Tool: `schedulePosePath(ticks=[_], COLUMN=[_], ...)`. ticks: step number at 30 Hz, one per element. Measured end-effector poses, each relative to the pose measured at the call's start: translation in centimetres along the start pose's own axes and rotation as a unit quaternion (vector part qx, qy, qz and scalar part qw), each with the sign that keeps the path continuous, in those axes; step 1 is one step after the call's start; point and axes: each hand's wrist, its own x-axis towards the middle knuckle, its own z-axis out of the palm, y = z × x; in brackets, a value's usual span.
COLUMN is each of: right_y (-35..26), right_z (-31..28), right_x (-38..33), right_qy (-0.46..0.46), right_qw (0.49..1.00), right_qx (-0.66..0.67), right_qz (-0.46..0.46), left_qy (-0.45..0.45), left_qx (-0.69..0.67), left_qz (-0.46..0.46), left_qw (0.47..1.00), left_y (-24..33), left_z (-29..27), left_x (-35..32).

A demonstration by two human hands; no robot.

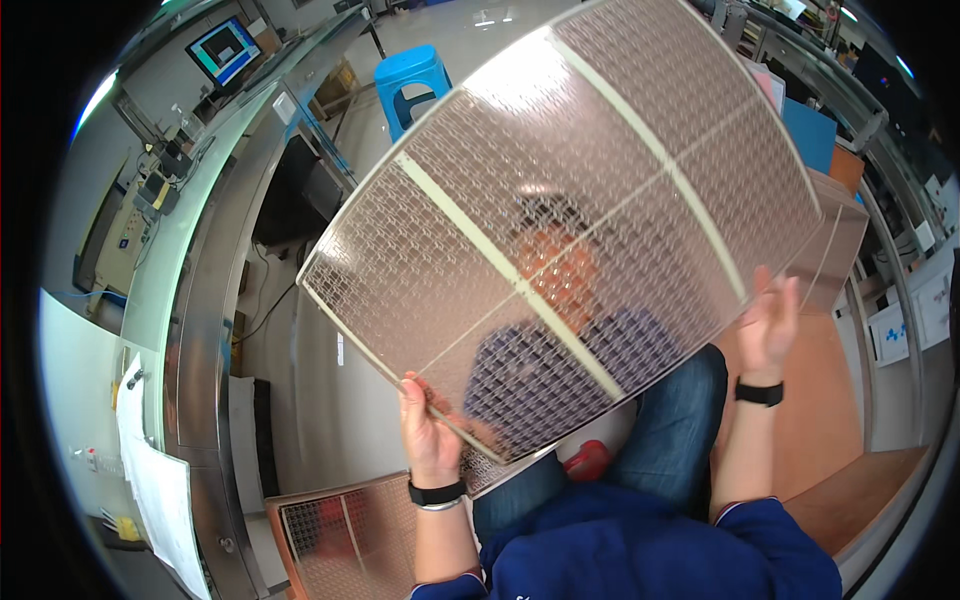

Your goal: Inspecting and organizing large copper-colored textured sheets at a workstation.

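A large, thin, glossy panel (450, 250) with a fine repeating grid pattern and pale strips across it is held up tilted in front of me. Its shiny face carries a blurred reflection. My left hand (430, 435) grips the panel's near left edge, thumb on one side and fingers partly behind it. At the near right edge, my right hand (768, 320) holds the panel by its rim, with fingertips pointing up. Below it, part of another patterned sheet (490, 475) shows beside my knee, mostly covered.
A brown open box (280, 540) with a similar panel inside stands at lower left. To the right are brown boards (790, 400) and another patterned sheet (835, 240). A long workbench (190, 290) runs along the left. Beyond the panel stands a blue stool (412, 70).
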Motion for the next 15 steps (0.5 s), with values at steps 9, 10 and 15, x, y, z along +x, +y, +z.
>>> schedulePosePath(ticks=[9,10,15], right_y=[-7.6,-7.8,-6.8], right_z=[0.5,0.2,0.8], right_x=[-0.9,-1.3,-1.3], right_qy=[0.109,0.116,0.101], right_qw=[0.938,0.936,0.874], right_qx=[-0.322,-0.327,-0.454], right_qz=[0.060,0.059,0.137], left_qy=[0.012,0.024,0.038], left_qx=[0.195,0.220,0.283], left_qz=[0.079,0.094,0.081], left_qw=[0.977,0.971,0.955], left_y=[5.0,5.2,6.0], left_z=[-3.0,-3.4,-4.3], left_x=[1.4,1.6,1.5])
